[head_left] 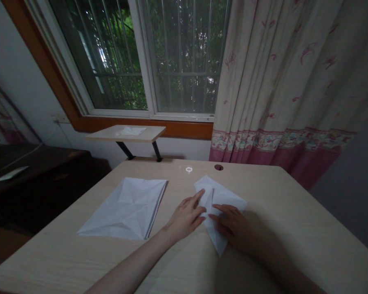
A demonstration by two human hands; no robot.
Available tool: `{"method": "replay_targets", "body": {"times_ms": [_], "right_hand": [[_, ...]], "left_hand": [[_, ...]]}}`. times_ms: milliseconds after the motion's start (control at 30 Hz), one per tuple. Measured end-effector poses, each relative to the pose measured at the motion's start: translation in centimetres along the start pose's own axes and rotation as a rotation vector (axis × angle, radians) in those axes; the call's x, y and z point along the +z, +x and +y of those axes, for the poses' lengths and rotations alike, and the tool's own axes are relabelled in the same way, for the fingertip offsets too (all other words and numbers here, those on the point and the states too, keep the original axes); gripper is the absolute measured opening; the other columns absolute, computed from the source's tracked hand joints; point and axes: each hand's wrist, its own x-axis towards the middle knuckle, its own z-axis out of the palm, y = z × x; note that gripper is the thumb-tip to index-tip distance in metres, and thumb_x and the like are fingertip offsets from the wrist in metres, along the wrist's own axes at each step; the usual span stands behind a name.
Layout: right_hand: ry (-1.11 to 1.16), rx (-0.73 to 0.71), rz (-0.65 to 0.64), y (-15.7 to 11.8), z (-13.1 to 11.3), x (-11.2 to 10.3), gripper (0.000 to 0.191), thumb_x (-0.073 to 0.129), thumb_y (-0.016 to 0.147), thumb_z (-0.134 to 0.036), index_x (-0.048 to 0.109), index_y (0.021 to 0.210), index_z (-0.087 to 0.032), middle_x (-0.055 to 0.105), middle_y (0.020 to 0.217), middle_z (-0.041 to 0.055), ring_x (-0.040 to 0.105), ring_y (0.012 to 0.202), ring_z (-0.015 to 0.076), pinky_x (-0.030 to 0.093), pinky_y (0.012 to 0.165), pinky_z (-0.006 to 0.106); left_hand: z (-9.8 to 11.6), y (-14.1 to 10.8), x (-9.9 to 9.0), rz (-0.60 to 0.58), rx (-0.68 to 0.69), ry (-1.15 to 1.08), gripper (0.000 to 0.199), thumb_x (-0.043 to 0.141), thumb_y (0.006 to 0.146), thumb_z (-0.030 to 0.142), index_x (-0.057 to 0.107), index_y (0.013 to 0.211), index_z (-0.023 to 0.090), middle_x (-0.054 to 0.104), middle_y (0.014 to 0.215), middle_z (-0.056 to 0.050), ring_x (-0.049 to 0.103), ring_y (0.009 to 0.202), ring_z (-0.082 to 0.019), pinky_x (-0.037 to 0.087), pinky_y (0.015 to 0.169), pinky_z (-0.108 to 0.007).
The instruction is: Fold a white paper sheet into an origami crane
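A: Where is the paper point(219, 195)?

B: Right of centre in the lower half of the frame, flat on the table point(184, 261); it is white and folded, with one corner pointing up and a long one pointing down toward the bottom edge; a crease or flap edge runs up its middle

A: And the left hand point(184, 215)?

B: It comes in from the bottom and lies on the paper's left side; its fingers are spread and open, one reaching toward the upper part, the others near the middle; it is not closed on anything

A: The right hand point(233, 226)?

B: It comes from the lower right and rests over the paper's right side, in shadow; its fingers point left, their tips close to those of the left hand but apart from them; I cannot tell whether it pinches an edge or only presses

A: What else is on the table?

B: A stack point(127, 208) of white sheets, left of centre, creased on top and well apart from the paper; a round hole point(218, 167) near the far edge; a small bright ring of light point(189, 169) just left of it

A: And beyond?

B: A raised shelf point(153, 132) on black legs with a white piece point(131, 131) on it; behind, a barred window point(150, 61) at the top; a flowered curtain point(272, 81) at the upper right; a dark cabinet point(43, 163) at the left
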Motion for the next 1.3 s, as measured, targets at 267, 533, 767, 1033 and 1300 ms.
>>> {"method": "replay_targets", "body": {"times_ms": [267, 533, 767, 1033, 1300], "right_hand": [[0.016, 0.048, 0.000, -0.23, 0.26, 0.50, 0.033, 0.052, 0.098, -0.027, 0.062, 0.129, -0.031, 0.057, 0.139, 0.0059, 0.051, 0.127, 0.0256, 0.040, 0.108, 0.049], [0.037, 0.053, 0.006, -0.08, 0.24, 0.15, 0.030, 0.051, 0.099, -0.028, 0.066, 0.124, -0.027, 0.062, 0.133, 0.0065, 0.054, 0.124, 0.0248, 0.042, 0.108, 0.046], [0.050, 0.055, -0.016, -0.07, 0.44, 0.20, 0.030, 0.050, 0.099, -0.030, 0.067, 0.123, -0.030, 0.063, 0.132, 0.0048, 0.055, 0.124, 0.0240, 0.043, 0.107, 0.047], [0.038, 0.057, -0.015, -0.15, 0.56, 0.33, 0.030, 0.048, 0.100, -0.029, 0.065, 0.125, -0.029, 0.061, 0.134, 0.0044, 0.053, 0.126, 0.0232, 0.042, 0.108, 0.046], [0.028, 0.043, -0.004, -0.10, 0.45, 0.53, 0.034, 0.048, 0.099, -0.025, 0.061, 0.131, -0.029, 0.057, 0.139, 0.0050, 0.050, 0.128, 0.0233, 0.039, 0.111, 0.047]], "left_hand": [[0.04, 0.06, -0.04, -0.005, -0.009, -0.009, 0.020, 0.066, 0.088, 0.023, 0.065, 0.107, 0.023, 0.031, 0.156, -0.010, 0.051, 0.126, -0.029, 0.047, 0.103, -0.045], [-0.28, -0.09, 0.09, 0.052, 0.015, -0.018, 0.021, 0.057, 0.092, 0.022, 0.060, 0.113, 0.022, 0.046, 0.148, -0.009, 0.055, 0.124, -0.024, 0.048, 0.102, -0.042], [-0.57, -0.08, 0.12, 0.094, 0.005, 0.013, 0.018, 0.057, 0.091, 0.021, 0.060, 0.108, 0.022, 0.055, 0.141, -0.008, 0.057, 0.122, -0.022, 0.049, 0.100, -0.039], [-0.42, -0.04, 0.04, 0.078, -0.006, 0.022, 0.018, 0.059, 0.090, 0.020, 0.060, 0.108, 0.021, 0.055, 0.141, -0.007, 0.056, 0.123, -0.022, 0.048, 0.100, -0.039], [-0.41, 0.19, 0.06, 0.081, -0.078, 0.049, 0.019, 0.057, 0.090, 0.018, 0.059, 0.109, 0.022, 0.056, 0.139, -0.008, 0.055, 0.124, -0.023, 0.048, 0.100, -0.041]]}}
